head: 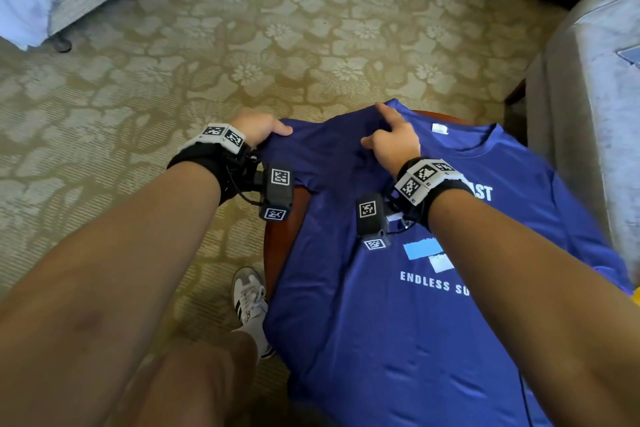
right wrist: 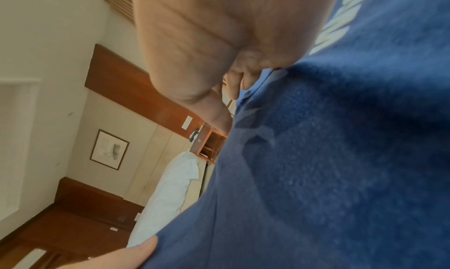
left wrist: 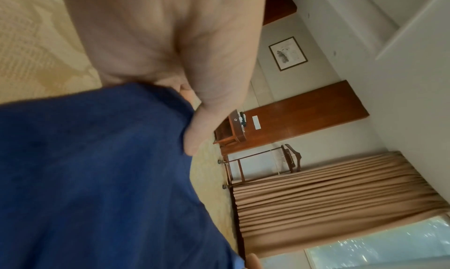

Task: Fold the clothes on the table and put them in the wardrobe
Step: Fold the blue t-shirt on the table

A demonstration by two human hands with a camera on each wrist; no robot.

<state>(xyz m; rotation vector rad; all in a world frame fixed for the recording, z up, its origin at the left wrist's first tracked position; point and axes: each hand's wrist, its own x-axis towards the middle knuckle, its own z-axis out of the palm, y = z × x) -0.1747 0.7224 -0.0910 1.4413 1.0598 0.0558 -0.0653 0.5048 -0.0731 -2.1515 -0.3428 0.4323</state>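
Clamping left hand (head: 258,126) fingers on the blue T-shirt (head: 381,322) sleeve at 10 o'clock, probably to fold inward against the right hand's (head: 391,147) straight index pinning the shoulder.

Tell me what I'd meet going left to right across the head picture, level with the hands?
Patterned carpet → left hand → right hand → white neck label on the blue T-shirt → grey upholstered furniture.
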